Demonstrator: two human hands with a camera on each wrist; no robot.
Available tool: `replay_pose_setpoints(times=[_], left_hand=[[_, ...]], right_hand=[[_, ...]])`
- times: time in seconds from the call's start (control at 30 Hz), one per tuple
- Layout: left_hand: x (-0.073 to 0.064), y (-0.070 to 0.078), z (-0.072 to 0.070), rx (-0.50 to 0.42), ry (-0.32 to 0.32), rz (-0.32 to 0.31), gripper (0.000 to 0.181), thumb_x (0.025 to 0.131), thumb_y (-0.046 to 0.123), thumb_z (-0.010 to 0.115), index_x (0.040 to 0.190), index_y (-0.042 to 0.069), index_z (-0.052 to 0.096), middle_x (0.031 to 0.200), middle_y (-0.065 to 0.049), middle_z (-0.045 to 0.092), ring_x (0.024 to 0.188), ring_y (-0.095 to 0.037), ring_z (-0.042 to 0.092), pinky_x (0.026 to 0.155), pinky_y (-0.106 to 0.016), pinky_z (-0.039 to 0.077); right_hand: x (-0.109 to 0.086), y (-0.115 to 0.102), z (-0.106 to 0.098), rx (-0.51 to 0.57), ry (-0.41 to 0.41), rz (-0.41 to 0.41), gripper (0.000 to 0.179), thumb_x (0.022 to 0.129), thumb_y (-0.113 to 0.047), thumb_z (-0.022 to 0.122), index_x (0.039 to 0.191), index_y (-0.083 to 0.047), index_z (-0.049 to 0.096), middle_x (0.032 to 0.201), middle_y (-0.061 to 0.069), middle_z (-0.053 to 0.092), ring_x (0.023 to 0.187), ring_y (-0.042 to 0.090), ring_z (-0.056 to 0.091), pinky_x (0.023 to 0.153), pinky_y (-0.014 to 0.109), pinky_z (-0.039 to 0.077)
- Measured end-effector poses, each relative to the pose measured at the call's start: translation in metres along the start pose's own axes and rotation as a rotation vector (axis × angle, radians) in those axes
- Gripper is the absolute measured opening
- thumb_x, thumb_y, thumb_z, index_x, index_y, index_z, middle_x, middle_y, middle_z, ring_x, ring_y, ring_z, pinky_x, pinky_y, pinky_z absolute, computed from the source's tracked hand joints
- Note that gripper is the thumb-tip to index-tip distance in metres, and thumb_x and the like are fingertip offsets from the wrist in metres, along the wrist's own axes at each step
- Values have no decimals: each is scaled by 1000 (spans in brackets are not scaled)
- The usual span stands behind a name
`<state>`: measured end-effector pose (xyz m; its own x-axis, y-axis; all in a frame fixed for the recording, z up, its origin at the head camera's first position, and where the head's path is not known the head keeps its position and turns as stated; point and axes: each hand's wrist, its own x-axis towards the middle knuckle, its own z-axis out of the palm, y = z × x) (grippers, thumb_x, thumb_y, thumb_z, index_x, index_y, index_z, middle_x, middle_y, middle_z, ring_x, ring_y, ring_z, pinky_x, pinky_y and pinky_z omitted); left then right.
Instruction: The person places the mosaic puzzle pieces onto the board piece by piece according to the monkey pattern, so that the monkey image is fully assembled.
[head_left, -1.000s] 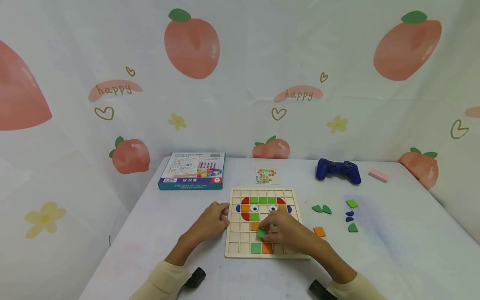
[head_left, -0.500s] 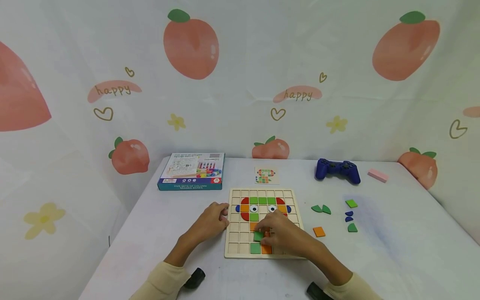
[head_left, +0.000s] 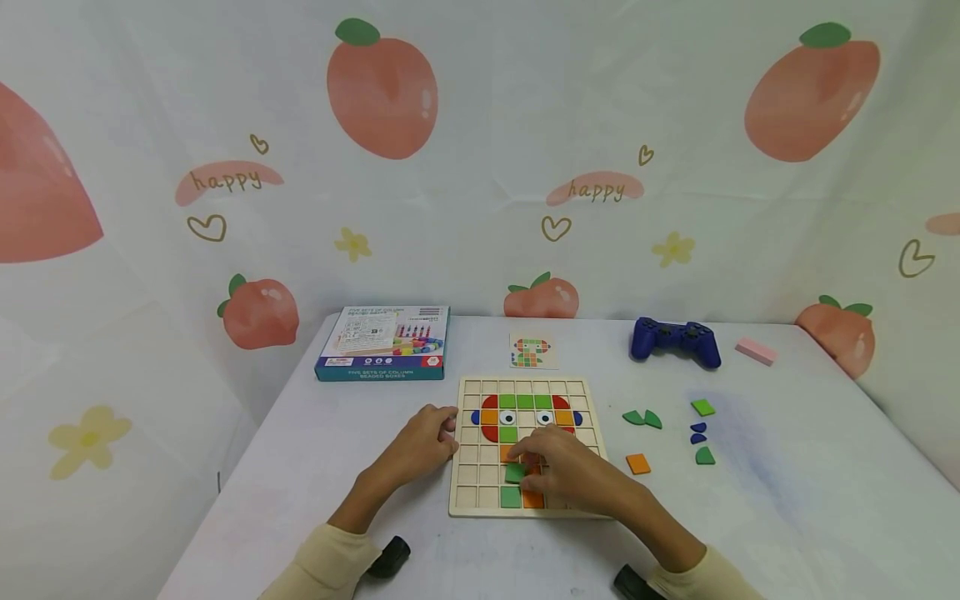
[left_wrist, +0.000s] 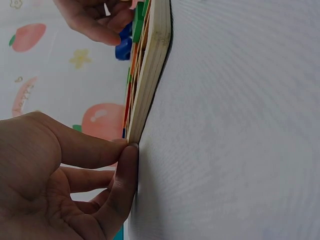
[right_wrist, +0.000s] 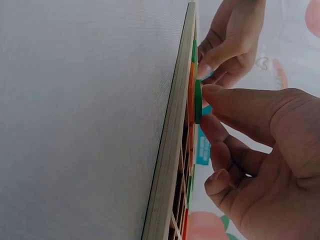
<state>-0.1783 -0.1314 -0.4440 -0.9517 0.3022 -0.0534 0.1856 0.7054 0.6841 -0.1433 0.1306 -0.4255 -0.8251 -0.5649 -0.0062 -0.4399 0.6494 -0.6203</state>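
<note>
A wooden grid board carries red, orange, green and blue tiles and two eye tiles. At its left edge, my left hand pinches the rim between thumb and finger, as the left wrist view shows. Over the lower middle of the board, my right hand has thumb and fingertip on a green square tile. Seen from the right wrist, this green tile sits slightly proud of its neighbours. It lies just above another green tile in the grid. My right fingers partly hide orange tiles there.
Behind the board lies a pattern card; a boxed set stands back left. A blue game controller and pink block are back right. Loose pieces lie right of the board, including an orange tile and a green square.
My right hand has moved slightly left and nearer, bringing the green square tile down over a grid cell. My left hand stays at the board's edge.
</note>
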Motion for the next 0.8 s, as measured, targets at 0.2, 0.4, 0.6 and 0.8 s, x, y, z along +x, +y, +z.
replay_pose_setpoints(times=[0.2,0.4,0.6,0.8], left_hand=[[-1,1,-1,2,6,2,52,92,1,71,142,-10,60,97,-6,55,94,-18,51,79,-27,51],[-1,1,-1,9,4,1,52,92,2,71,142,-10,60,97,-6,55,94,-18,51,79,-27,51],[-1,0,0,-2,2,1,53,92,1,71,142,-10,59,97,-6,55,93,-18,52,78,-27,52],[0,0,0,1,3,4,53,92,2,71,142,-10,59,98,-6,55,94,-18,52,79,-27,52]], right_hand=[[-1,-2,0,5,3,-8,28,92,-17,83,119,-10,78,91,-7,63,90,13,54,79,29,48],[-1,-4,0,18,1,-1,29,91,-16,83,119,-10,78,94,-7,66,92,13,55,82,30,50],[-1,-3,0,32,-25,19,29,92,-16,82,120,-11,78,99,-9,67,94,13,56,85,31,51],[-1,4,-4,65,-23,-3,30,93,-17,81,122,-11,77,103,-9,70,96,14,59,86,30,53]])
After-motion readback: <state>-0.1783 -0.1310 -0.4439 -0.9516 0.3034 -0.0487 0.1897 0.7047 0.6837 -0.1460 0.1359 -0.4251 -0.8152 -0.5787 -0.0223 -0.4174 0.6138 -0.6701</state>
